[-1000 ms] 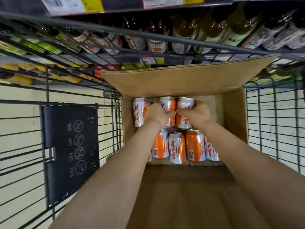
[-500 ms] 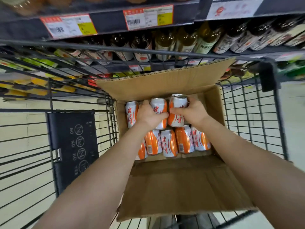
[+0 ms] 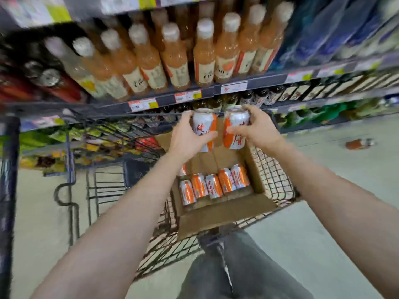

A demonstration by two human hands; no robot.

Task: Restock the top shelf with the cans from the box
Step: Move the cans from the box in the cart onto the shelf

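Left hand (image 3: 190, 137) clamped round left can (image 3: 201, 126), right hand (image 3: 257, 128) round right can (image 3: 235, 128), both held just beside each other above the box (image 3: 226, 214) far edge, spare cans (image 3: 212, 185) lying along its near edge; risk: cans clink together or slip from a one-handed grip on the reach up.

Blurred shelves, half-hidden cans

Your left hand (image 3: 187, 134) covers the left side of its can (image 3: 203, 124), and your right hand (image 3: 258, 128) hides the right side of the other can (image 3: 235, 128). Your left forearm (image 3: 138, 212) hides most of a further can (image 3: 183, 170) in the box (image 3: 216, 214). Blur smears the shelf bottles (image 3: 203, 59); you cannot read the price tags (image 3: 187, 96), nor name the orange object (image 3: 359, 144) lying on the floor. The frame's edges cut off both your arms.
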